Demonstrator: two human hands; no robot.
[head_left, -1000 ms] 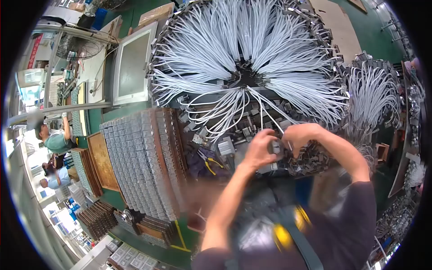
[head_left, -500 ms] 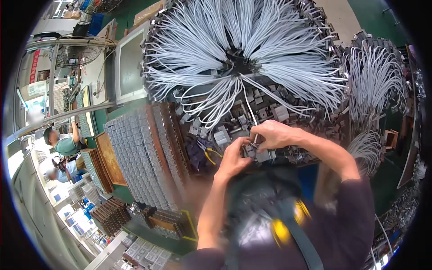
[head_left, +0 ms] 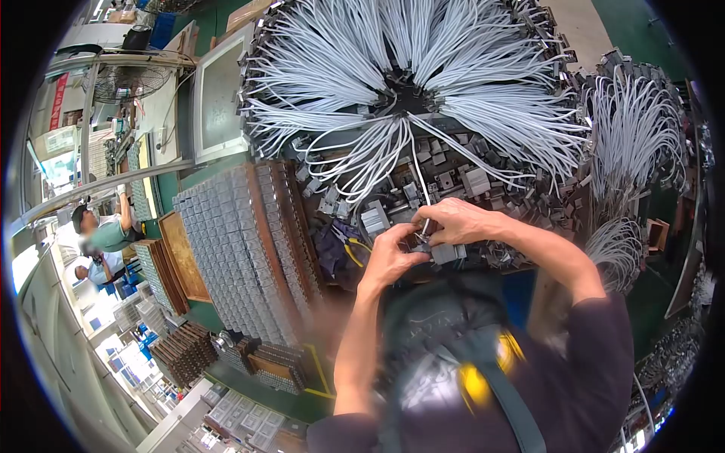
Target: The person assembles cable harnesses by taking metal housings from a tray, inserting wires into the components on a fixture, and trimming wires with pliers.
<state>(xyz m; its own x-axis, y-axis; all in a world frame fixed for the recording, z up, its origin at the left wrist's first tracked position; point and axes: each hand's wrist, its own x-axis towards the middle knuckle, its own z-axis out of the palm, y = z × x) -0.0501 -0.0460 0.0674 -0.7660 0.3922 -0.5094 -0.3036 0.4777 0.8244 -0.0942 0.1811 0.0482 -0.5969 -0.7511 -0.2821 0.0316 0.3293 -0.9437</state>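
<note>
A white cable (head_left: 421,177) runs down from the large fan of white cables (head_left: 491,98) to my hands at the bench's front edge. Thumb and fingers of my right hand (head_left: 462,223) pinch its lower end. My left hand (head_left: 389,257) is closed at the same spot, thumb and forefinger meeting on a small metal piece (head_left: 421,238) at the cable's end, mostly hidden by my fingers. Just under my right hand lies a grey metal block (head_left: 448,253). Yellow-handled pliers (head_left: 349,245) rest on dark cloth left of my left hand.
Loose metal blocks (head_left: 476,181) litter the bench around my hands. Tall stacks of grey parts (head_left: 226,249) stand at the left, and more white cables (head_left: 634,136) hang at the right. Two people, one in a green top (head_left: 109,235), are far left.
Both hands stay together at the cable's end, and my fingers have shifted slightly around it. The whole view has moved a little.
</note>
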